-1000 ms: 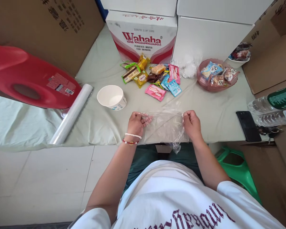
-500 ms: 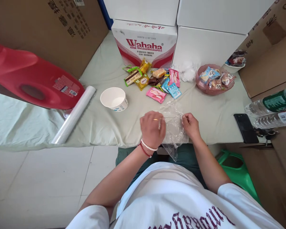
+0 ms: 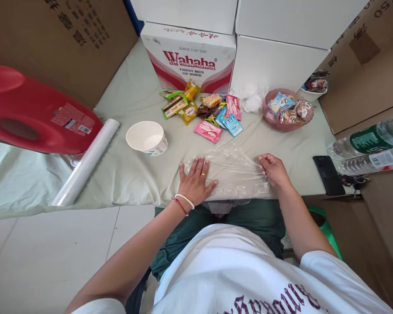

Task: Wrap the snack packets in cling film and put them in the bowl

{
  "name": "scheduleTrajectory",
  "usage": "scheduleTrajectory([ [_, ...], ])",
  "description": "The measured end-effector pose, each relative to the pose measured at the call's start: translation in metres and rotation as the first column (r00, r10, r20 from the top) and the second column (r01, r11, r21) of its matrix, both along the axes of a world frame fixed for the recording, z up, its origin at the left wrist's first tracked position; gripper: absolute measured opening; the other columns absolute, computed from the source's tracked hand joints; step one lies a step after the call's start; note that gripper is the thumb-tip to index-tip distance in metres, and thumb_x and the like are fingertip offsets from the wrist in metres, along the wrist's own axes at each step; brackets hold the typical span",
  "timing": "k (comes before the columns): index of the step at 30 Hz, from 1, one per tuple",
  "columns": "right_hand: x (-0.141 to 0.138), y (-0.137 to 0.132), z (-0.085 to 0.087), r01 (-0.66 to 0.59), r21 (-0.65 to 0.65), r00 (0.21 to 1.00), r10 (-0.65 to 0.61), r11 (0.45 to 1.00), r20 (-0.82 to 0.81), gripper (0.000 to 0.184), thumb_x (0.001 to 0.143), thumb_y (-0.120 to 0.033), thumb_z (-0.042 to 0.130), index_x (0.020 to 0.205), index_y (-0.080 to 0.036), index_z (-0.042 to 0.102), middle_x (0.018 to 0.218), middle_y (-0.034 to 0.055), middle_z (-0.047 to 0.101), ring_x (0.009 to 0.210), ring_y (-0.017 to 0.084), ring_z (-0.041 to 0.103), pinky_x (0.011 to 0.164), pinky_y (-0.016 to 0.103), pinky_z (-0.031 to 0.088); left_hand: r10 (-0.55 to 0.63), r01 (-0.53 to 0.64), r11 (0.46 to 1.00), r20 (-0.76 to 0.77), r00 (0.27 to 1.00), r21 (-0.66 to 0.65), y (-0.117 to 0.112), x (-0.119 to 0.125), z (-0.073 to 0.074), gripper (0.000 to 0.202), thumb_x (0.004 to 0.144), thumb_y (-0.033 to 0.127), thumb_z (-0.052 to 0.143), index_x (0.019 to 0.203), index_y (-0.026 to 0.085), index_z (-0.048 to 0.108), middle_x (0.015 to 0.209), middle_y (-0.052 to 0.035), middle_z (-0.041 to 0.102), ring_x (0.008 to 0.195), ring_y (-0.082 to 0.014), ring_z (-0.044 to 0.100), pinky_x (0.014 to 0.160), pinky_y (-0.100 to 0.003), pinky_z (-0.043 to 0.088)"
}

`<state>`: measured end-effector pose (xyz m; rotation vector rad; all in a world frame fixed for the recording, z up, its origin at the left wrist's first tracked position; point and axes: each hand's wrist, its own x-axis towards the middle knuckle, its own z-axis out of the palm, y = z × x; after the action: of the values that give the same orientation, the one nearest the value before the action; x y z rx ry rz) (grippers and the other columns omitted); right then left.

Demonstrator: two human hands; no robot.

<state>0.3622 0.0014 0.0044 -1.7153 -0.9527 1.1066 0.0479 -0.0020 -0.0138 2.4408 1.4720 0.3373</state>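
Observation:
A clear sheet of plastic wrap (image 3: 236, 172) lies crinkled over the table's front edge, pulled into creases toward the right. My left hand (image 3: 196, 181) rests flat on its left part with the fingers spread. At the right edge, my right hand (image 3: 273, 169) pinches the film between thumb and fingers. Left of the film stands a white paper bowl (image 3: 146, 137), upright, with no contents visible. Behind the film is a loose pile of wrapped snacks, including a pink packet (image 3: 208, 131) and a blue packet (image 3: 233, 125).
A plastic wrap roll (image 3: 87, 163) lies by a red jug (image 3: 42, 113) at left. A pink bowl (image 3: 286, 124) of snacks stands right of the pile, near crumpled clear film (image 3: 251, 102). A phone (image 3: 328, 174) and bottles (image 3: 373, 139) lie at right. Boxes (image 3: 190, 61) line the back.
The bunched film is now spread wider across the table. My left hand has opened and moved left and down onto it. My right hand has shifted right, still pinching the film.

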Motion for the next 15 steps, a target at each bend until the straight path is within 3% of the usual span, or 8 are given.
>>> scheduleTrajectory([
  [3, 0.012, 0.003, 0.003, 0.046, 0.034, 0.993, -0.049, 0.998, 0.108, 0.031, 0.079, -0.053, 0.068, 0.083, -0.022, 0.061, 0.06, -0.0041, 0.052, 0.05, 0.013, 0.04, 0.049, 0.028, 0.034, 0.008, -0.008, 1.0, -0.014, 1.0, -0.003, 0.0, 0.001, 0.0, 0.075, 0.099, 0.061, 0.043, 0.164, 0.025, 0.031, 0.171, -0.0163, 0.024, 0.16, -0.038, 0.02, 0.123, -0.071, -0.006],
  [6, 0.017, 0.006, 0.01, 0.056, 0.138, 0.88, -0.114, 0.989, 0.46, 0.023, 0.086, -0.044, 0.062, 0.083, -0.022, 0.063, 0.072, 0.0022, 0.062, 0.063, 0.017, 0.052, 0.066, 0.034, 0.047, 0.008, -0.009, 1.0, -0.033, 0.999, -0.006, -0.001, 0.001, 0.0, 0.074, 0.099, 0.061, 0.044, 0.163, 0.026, 0.031, 0.172, -0.0153, 0.023, 0.16, -0.0375, 0.018, 0.122, -0.071, -0.008],
  [9, -0.003, 0.006, 0.022, -0.111, 0.291, 0.76, -0.108, 0.95, 0.641, 0.021, 0.095, -0.038, 0.055, 0.094, -0.022, 0.069, 0.093, 0.009, 0.068, 0.085, 0.024, 0.061, 0.086, 0.042, 0.05, -0.001, 0.0, 1.0, -0.043, 0.999, -0.005, -0.001, 0.002, 0.001, 0.073, 0.099, 0.06, 0.044, 0.163, 0.027, 0.032, 0.172, -0.0152, 0.024, 0.16, -0.0378, 0.018, 0.122, -0.072, -0.009],
  [11, -0.031, 0.005, 0.027, -0.381, 0.311, 0.737, 0.082, 0.871, 0.671, 0.026, 0.101, -0.038, 0.05, 0.109, -0.024, 0.071, 0.108, 0.0115, 0.07, 0.102, 0.027, 0.063, 0.097, 0.045, 0.05, -0.011, 0.012, 1.0, -0.062, 0.998, 0.004, 0.001, 0.002, 0.001, 0.073, 0.1, 0.061, 0.043, 0.163, 0.026, 0.033, 0.172, -0.0153, 0.023, 0.16, -0.0377, 0.019, 0.121, -0.073, -0.01],
  [12, -0.046, 0.005, 0.027, -0.54, 0.284, 0.685, 0.219, 0.792, 0.695, 0.03, 0.103, -0.039, 0.049, 0.119, -0.026, 0.07, 0.12, 0.0122, 0.07, 0.113, 0.028, 0.062, 0.103, 0.047, 0.048, -0.024, 0.025, 1.0, -0.074, 0.997, 0.014, 0.003, 0.002, 0.001, 0.072, 0.1, 0.061, 0.041, 0.163, 0.026, 0.033, 0.172, -0.0151, 0.023, 0.16, -0.0371, 0.019, 0.121, -0.073, -0.01],
  [14, -0.067, 0.009, 0.021, -0.774, 0.155, 0.484, 0.417, 0.613, 0.769, 0.04, 0.104, -0.041, 0.05, 0.138, -0.026, 0.063, 0.146, 0.012, 0.06, 0.137, 0.029, 0.051, 0.117, 0.05, 0.039, -0.071, 0.075, 0.996, -0.099, 0.993, 0.04, 0.012, -0.002, -0.001, 0.07, 0.101, 0.061, 0.038, 0.163, 0.026, 0.033, 0.172, -0.014, 0.022, 0.16, -0.0353, 0.019, 0.122, -0.072, -0.01],
  [15, -0.072, 0.012, 0.016, -0.819, 0.065, 0.379, 0.453, 0.57, 0.807, 0.045, 0.104, -0.042, 0.049, 0.145, -0.025, 0.058, 0.156, 0.0115, 0.052, 0.145, 0.03, 0.043, 0.122, 0.053, 0.032, -0.105, 0.111, 0.992, -0.109, 0.988, 0.051, 0.018, -0.005, -0.002, 0.069, 0.102, 0.06, 0.037, 0.162, 0.027, 0.034, 0.172, -0.0129, 0.023, 0.16, -0.0344, 0.019, 0.123, -0.071, -0.01],
])
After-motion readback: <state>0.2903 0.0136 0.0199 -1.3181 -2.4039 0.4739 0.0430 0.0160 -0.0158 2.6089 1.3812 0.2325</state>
